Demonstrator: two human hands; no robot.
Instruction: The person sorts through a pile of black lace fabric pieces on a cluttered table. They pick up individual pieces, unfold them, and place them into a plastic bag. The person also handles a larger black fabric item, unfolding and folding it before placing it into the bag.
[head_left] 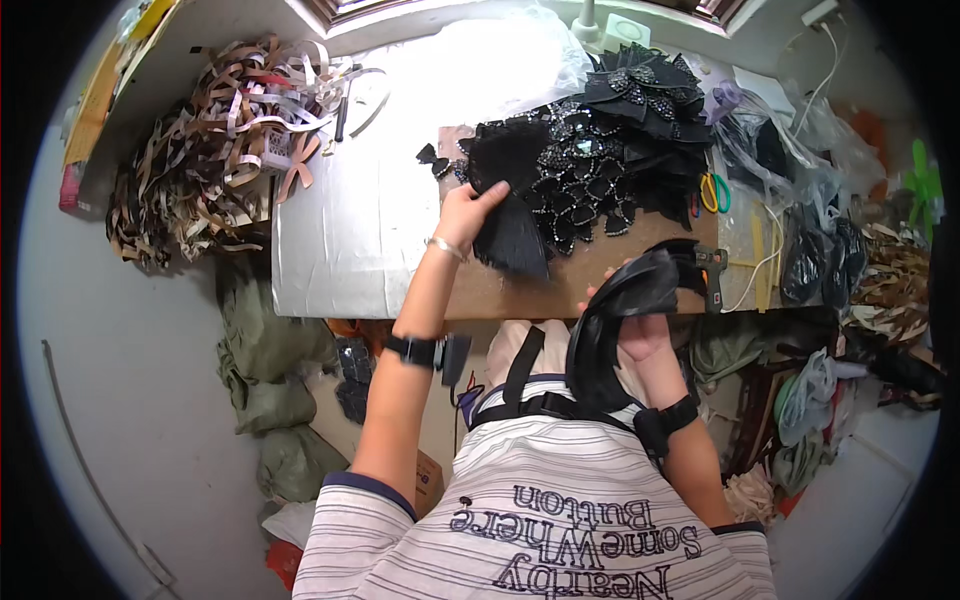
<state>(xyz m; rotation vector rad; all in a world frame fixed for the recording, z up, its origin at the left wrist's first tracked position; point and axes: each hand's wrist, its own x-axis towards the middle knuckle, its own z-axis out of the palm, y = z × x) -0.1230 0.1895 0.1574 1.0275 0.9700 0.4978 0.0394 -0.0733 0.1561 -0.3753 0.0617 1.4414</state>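
Observation:
My left hand (468,213) reaches over the table and pinches a black, finely pleated fabric piece (513,238), thumb on top. The piece hangs down toward the table's front edge. Turned palm up near my waist, my right hand (645,338) holds several curved, glossy black bands (600,335). They look like wide headbands, and they hide most of its fingers. Beyond my left hand lies a heap of small black bows with sparkling trim (585,180). A single small black bow (432,158) lies apart on its left.
A glue gun (712,278) lies at the table's front right, near yellow-and-green-handled scissors (715,192). Tangled fabric strips (215,140) are piled at the left. Clear plastic bags (770,150) crowd the right end. Green sacks (270,350) stand below the table's left side.

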